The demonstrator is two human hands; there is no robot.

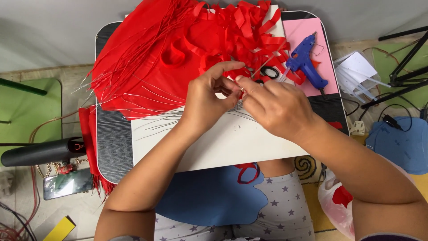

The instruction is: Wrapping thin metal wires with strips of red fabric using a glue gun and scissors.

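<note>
A thin silvery wire is pinched between the thumb and forefinger of the right hand, the fingers being closed tightly on its lower end while the other end slants up toward the red strips. The left hand is brought up against the right, its fingers curled, with the forefinger arched over the same spot; whether the wire is actually gripped by the left fingers cannot be told, since the fingertips are hidden behind one another. Both hands are held just above a white board that is laid on the dark striped counter.

More loose wires are spread on the board beneath the left wrist. Just behind the hands, a heap of red paper sheets and cut strips is piled across the far half of the counter, with wires seen fanned over its left part. Black-handled scissors are lying just beyond the fingertips. A blue glue gun is rested on a pink sheet at the far right corner. A blue sheet is lying in the person's lap, below the counter's near edge.
</note>
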